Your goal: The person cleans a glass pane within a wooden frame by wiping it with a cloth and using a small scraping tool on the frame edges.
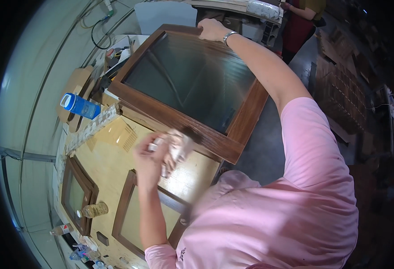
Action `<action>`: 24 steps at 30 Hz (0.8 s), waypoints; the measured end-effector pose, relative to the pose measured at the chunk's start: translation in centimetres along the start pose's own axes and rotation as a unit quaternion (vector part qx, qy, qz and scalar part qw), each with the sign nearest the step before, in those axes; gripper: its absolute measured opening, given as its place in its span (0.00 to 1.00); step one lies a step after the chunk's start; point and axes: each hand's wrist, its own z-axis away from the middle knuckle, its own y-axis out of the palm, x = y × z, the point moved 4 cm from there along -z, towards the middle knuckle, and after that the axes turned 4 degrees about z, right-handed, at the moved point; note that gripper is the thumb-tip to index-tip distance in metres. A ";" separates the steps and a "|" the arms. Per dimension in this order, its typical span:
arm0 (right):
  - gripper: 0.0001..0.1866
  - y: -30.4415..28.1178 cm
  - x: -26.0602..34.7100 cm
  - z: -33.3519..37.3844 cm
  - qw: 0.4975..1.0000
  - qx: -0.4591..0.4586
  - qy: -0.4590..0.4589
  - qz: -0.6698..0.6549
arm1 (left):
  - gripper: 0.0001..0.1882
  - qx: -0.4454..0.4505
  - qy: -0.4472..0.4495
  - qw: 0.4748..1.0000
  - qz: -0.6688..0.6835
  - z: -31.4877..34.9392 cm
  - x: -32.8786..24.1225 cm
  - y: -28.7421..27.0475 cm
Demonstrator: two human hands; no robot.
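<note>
A large brown wooden frame [175, 117] with a dark glass pane [192, 76] is tilted over the far part of the work table. My right hand [212, 30], a metal watch on its wrist, is closed over the frame's far edge. My left hand [151, 154] is closed on a crumpled whitish cloth [177, 145] just off the frame's near side. Motion smears this hand and the cloth; whether the cloth touches the wood, I cannot tell.
On the pale table [103, 148] lie another brown frame [124, 204] and stacked smaller frames [90, 190]. A bottle of yellowish liquid [94, 210] rests by the stack. Beyond stands a blue jug [81, 106]. At the far right a person [297, 27] stands near stacked brown panels [340, 96].
</note>
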 end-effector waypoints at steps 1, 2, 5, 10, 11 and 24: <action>0.28 0.3 -0.5 0.3 1.000 -0.001 -0.004 -0.009 | 0.09 -0.040 0.010 0.999 0.024 -0.2 -1.1 -0.3; 0.28 0.4 -0.7 0.6 1.000 -0.003 -0.010 -0.017 | 0.08 -0.064 0.033 0.996 0.044 -0.5 -2.8 -0.3; 0.28 0.0 -1.6 1.1 0.999 -0.013 -0.016 -0.040 | 0.09 -0.019 0.144 0.989 -0.017 -2.0 -7.6 3.8; 0.25 0.5 -1.3 1.3 0.992 -0.084 -0.048 -0.077 | 0.17 0.206 0.425 0.794 -0.383 -5.0 -5.6 10.7; 0.24 1.0 -2.2 1.2 0.988 -0.119 -0.058 -0.080 | 0.15 0.132 0.432 0.774 -0.445 -7.6 -6.8 9.5; 0.22 -0.6 -0.1 2.4 0.997 -0.054 -0.008 -0.058 | 0.13 -0.084 0.256 0.913 -0.306 -8.7 -3.3 -5.2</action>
